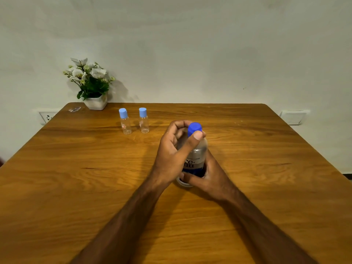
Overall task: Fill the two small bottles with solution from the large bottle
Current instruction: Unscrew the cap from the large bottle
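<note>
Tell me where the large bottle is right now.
In the head view the large bottle stands right of centre on the table, held in both hands, nearer than the two small bottles.

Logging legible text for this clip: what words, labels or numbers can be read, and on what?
"re-" over "nu": large bottle label, partly hidden by the left hand.
Small line above it: too small to read.
Red mark on the left small bottle: unreadable.
Right small bottle: none visible.
</note>
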